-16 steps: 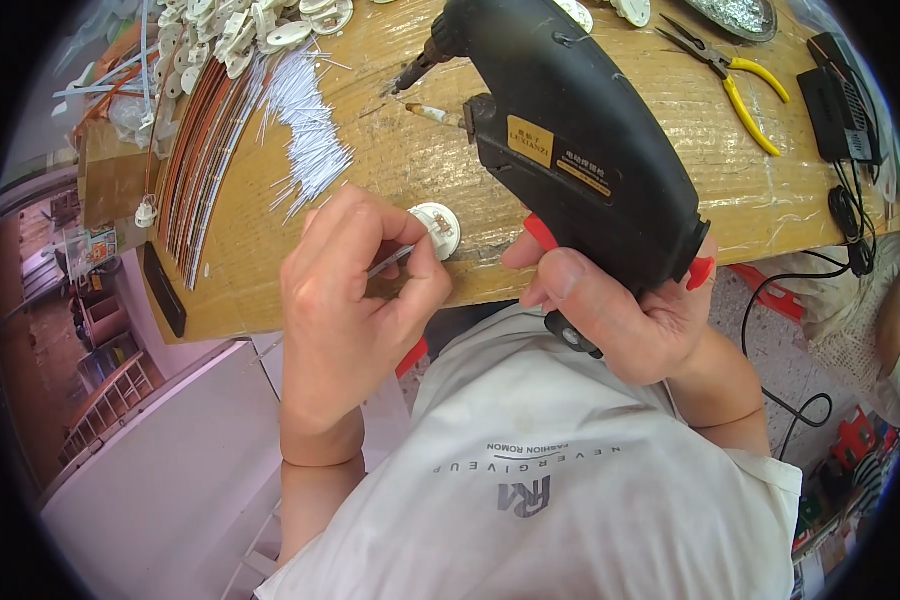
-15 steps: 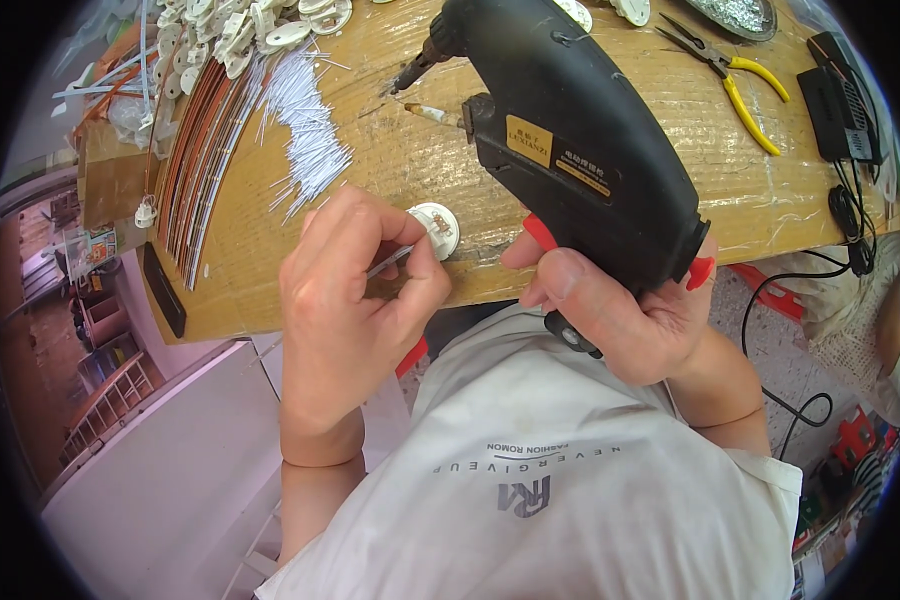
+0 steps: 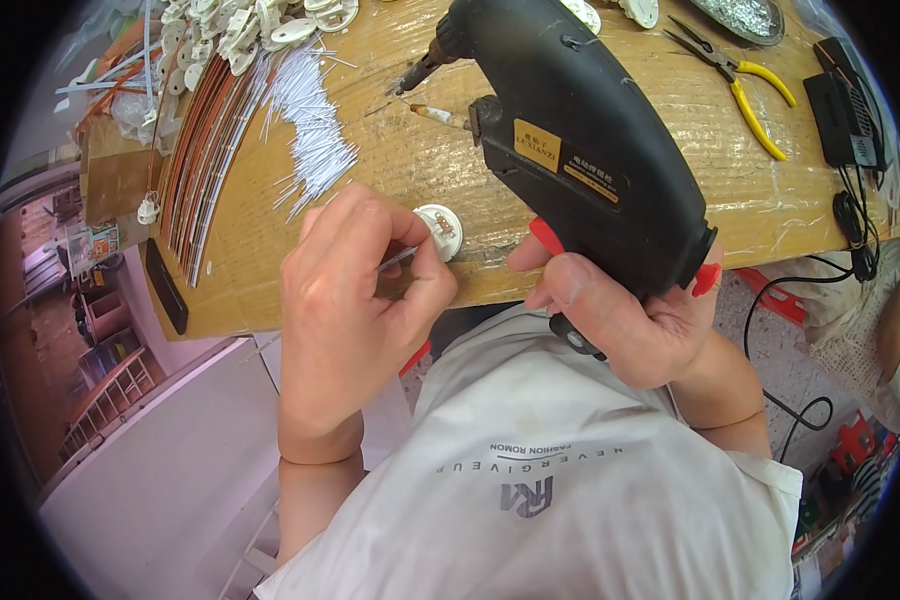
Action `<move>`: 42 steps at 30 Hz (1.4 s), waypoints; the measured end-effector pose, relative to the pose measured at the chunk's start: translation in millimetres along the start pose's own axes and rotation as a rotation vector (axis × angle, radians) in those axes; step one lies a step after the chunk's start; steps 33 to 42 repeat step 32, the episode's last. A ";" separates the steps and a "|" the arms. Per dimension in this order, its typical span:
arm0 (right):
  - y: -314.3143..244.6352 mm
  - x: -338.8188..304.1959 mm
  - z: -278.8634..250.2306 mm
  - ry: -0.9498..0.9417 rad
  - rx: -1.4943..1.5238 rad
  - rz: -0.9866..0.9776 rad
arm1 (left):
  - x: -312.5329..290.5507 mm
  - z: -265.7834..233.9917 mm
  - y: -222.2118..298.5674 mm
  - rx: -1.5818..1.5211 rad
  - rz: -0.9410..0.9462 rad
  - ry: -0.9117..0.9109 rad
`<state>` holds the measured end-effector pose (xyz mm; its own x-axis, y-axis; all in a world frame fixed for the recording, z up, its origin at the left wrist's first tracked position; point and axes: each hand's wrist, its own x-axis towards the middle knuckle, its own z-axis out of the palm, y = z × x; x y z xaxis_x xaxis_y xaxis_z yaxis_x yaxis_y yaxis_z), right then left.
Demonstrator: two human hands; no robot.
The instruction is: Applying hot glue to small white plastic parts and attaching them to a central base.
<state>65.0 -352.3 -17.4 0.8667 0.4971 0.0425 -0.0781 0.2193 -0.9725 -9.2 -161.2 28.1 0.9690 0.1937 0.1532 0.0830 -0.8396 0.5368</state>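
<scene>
My right hand (image 3: 620,315) is wrapped around the handle of a black soldering gun (image 3: 600,140) with a red trigger. Its dark tip (image 3: 425,72) points up and left over the table, and a thin feed nozzle (image 3: 435,115) sticks out below the tip. With thumb and forefinger, my left hand (image 3: 355,275) pinches a thin grey-white wire (image 3: 398,258). A round white plastic piece (image 3: 444,232) with small copper-coloured contacts lies just beyond those fingertips, near the table's front edge. The fingers hide where the wire ends and whether they touch the piece.
Short white wires (image 3: 315,130) lie in a pile beyond my left hand, beside long brown and white strands (image 3: 198,160). White plastic parts (image 3: 210,35) are heaped at the back left. Yellow-handled pliers (image 3: 745,85), a metal dish (image 3: 745,20) and a black adapter (image 3: 840,115) lie right.
The scene has shifted slightly rightward in the picture. Both hands keep their grips, and the soldering gun stays almost still.
</scene>
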 end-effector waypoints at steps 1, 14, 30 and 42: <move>0.6 -0.2 0.1 0.002 0.000 -0.005 | 0.2 -0.2 -0.8 0.012 0.014 -0.004; 0.2 1.9 -0.6 -0.016 0.005 -0.022 | 4.0 -1.5 4.1 0.021 -0.002 -0.035; 1.8 1.2 -0.7 -0.013 -0.044 -0.051 | 3.4 -3.1 0.3 0.044 0.027 -0.042; 4.4 0.5 0.2 -0.002 -0.021 -0.062 | 3.2 -4.1 0.2 0.055 0.036 -0.050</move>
